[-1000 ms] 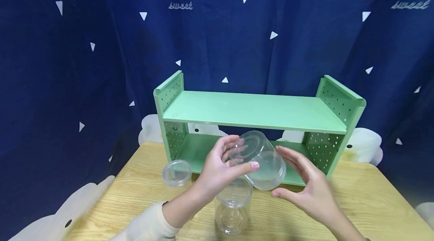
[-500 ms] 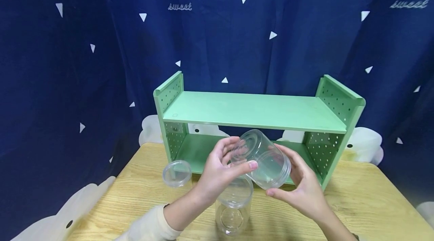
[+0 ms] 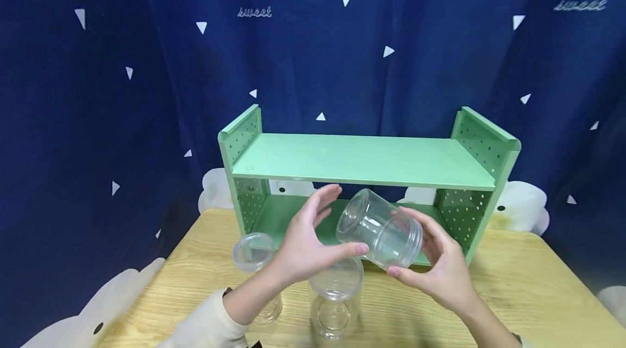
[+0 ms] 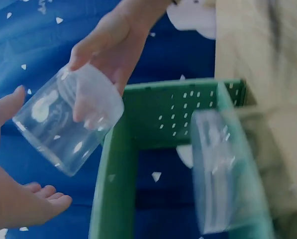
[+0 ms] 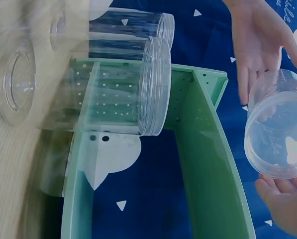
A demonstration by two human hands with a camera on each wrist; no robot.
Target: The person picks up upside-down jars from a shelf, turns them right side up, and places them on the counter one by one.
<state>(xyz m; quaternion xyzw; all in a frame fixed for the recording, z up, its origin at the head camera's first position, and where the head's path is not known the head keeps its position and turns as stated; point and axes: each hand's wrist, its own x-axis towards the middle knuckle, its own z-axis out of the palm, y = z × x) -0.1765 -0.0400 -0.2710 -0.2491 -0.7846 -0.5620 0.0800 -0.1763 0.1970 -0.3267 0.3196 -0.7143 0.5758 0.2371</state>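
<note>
A clear plastic jar (image 3: 375,228) is held tilted in the air in front of the green shelf, its base up to the left. My right hand (image 3: 442,266) grips it round the ribbed end, thumb below and fingers behind. Whether that end wears a lid, I cannot tell. To the left of the jar's base, my left hand (image 3: 305,239) is spread with fingers extended; the left wrist view shows this hand (image 4: 19,191) apart from the jar (image 4: 63,119). Below them a wide clear jar (image 3: 335,304) stands upright on the table. A narrower clear jar (image 3: 254,253) is partly hidden behind my left forearm.
A green two-tier shelf (image 3: 362,160) with perforated sides stands at the back of the wooden table (image 3: 518,293). Behind it hangs a dark blue curtain (image 3: 313,54) with white triangles and lettering. The right wrist view shows both standing jars beside the shelf, one wide jar (image 5: 155,87) nearest.
My right hand has closed round the jar's ribbed end. My left hand has let go of the base and moved slightly left. The jar has turned a little more sideways.
</note>
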